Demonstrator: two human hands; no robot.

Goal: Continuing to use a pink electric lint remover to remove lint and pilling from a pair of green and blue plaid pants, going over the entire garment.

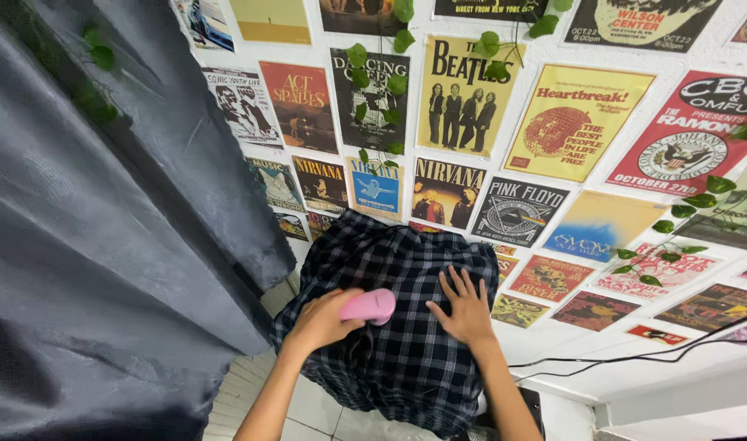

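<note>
Posters [459,98] in many colours cover the white wall, and green leafy vines [387,77] hang over some of them. On the far left hangs a big grey curtain [87,245]. Next to it, in the middle, a dark checked cloth [390,269] is spread out. The left hand [324,320] is curled around a small pink iron [370,306] and presses it on the cloth. Just beside it, the right hand [465,309] lies open and flat on the cloth, fingers spread. Black cables [635,357] run along the wall on the right.
</note>
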